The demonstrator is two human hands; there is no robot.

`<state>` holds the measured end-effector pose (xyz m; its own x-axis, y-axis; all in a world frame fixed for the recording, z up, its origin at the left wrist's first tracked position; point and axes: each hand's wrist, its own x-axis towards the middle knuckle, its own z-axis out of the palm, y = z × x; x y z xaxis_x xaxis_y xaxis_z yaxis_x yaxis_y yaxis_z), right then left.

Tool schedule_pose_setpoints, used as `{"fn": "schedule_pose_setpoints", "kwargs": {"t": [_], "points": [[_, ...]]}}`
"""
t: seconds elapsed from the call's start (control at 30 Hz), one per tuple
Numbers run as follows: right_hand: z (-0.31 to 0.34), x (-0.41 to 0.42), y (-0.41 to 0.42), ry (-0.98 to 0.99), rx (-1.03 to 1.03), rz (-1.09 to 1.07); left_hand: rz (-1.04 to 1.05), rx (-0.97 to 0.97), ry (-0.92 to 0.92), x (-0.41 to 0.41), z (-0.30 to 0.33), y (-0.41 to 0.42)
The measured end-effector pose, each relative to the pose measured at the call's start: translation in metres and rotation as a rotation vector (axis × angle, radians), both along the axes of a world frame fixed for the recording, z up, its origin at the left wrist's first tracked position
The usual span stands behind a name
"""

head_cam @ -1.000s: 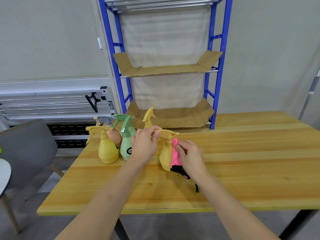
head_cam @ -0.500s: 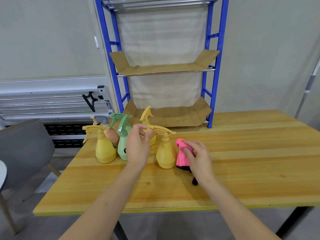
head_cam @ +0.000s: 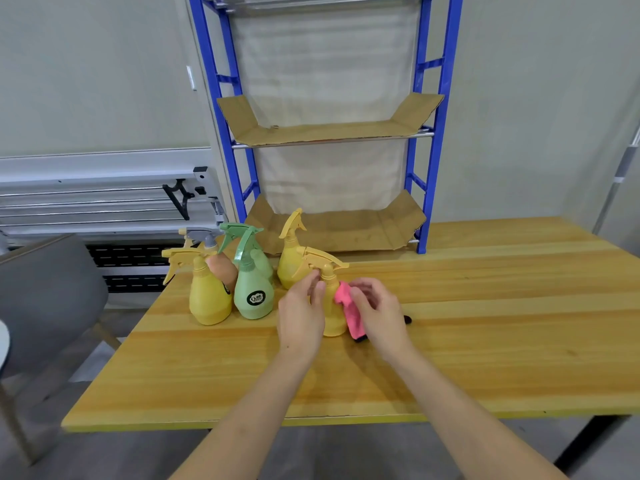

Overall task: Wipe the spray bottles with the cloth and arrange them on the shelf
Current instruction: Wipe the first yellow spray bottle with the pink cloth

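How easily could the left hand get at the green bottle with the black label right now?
Probably yes: the green bottle stands just beside the left hand with bare table in front of it. But that hand is holding the yellow bottle, so it must let go first.

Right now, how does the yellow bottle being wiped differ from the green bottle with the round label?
The yellow bottle is gripped at its neck by the left hand, while the right hand presses the pink cloth to its side; the green bottle stands untouched. The green bottle shows a dark round label; no label shows on the yellow bottle. The yellow bottle stands apart; the green bottle sits in the cluster. Both stand upright on the table, with trigger heads.
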<state>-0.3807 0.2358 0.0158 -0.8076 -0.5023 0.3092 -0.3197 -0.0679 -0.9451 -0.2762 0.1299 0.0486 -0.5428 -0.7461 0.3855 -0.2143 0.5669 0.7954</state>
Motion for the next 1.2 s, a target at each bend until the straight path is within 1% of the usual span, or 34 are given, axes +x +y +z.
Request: {"fn": "schedule_pose_setpoints", "kwargs": {"t": [0.17, 0.33, 0.43, 0.53, 0.63, 0.8, 0.93, 1.1, 1.2], "points": [[-0.013, 0.000, -0.003, 0.109, 0.168, 0.032, 0.046, -0.058, -0.065, -0.006, 0.007, -0.005], [-0.011, 0.004, -0.010, 0.106, 0.121, 0.014, 0.089, -0.059, -0.138, -0.010, 0.018, -0.004], [-0.002, 0.004, -0.015, 0.085, 0.079, 0.044, 0.049, -0.142, -0.231, -0.013, 0.018, -0.011], [-0.001, 0.000, -0.016, 0.086, 0.121, 0.048, 0.037, -0.174, -0.278, -0.014, 0.020, -0.016], [-0.008, -0.006, -0.009, 0.129, 0.207, 0.064, 0.036, -0.190, -0.273, -0.013, 0.019, -0.016], [-0.018, -0.014, 0.004, 0.158, 0.344, 0.068, 0.009, -0.177, -0.192, -0.009, 0.015, -0.015], [-0.012, -0.008, 0.001, 0.161, 0.304, 0.072, -0.013, -0.191, -0.181, -0.007, 0.017, -0.013], [0.004, -0.003, -0.009, 0.204, 0.247, 0.057, -0.088, -0.158, -0.196, -0.007, 0.013, -0.019], [-0.001, 0.001, -0.002, 0.146, 0.236, 0.078, -0.098, -0.169, -0.207, -0.009, 0.007, -0.024]]}}
